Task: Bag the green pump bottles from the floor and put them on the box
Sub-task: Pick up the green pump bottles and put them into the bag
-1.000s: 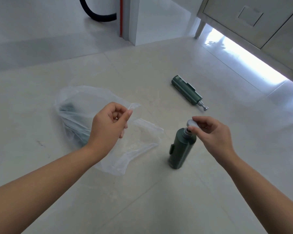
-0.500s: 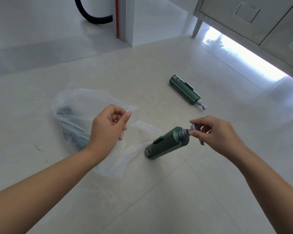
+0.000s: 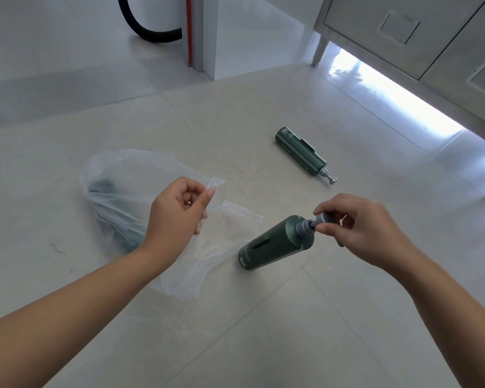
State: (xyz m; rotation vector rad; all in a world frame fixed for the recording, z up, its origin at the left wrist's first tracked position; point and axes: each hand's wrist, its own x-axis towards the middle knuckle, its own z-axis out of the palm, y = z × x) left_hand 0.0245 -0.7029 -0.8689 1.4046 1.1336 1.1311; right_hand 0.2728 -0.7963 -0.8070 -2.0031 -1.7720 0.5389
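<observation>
My right hand (image 3: 359, 228) pinches the grey pump head of a dark green pump bottle (image 3: 275, 243). The bottle is tilted nearly flat, its base pointing left toward the mouth of a clear plastic bag (image 3: 140, 175). My left hand (image 3: 177, 211) grips the bag's upper edge and holds the mouth up. Dark green shapes show through the bag at its left end. A second green pump bottle (image 3: 301, 155) lies on the floor tiles further back, pump end toward the right.
A grey metal cabinet (image 3: 420, 43) on legs stands at the back right, with bright light under it. A black hose (image 3: 143, 26) and a white column with a red strip (image 3: 199, 32) are at the back. Pale floor tiles (image 3: 235, 331) lie all around.
The bottle in my right hand went from upright to tilted almost flat, its base swinging left toward the bag's mouth. My left hand kept its hold on the bag.
</observation>
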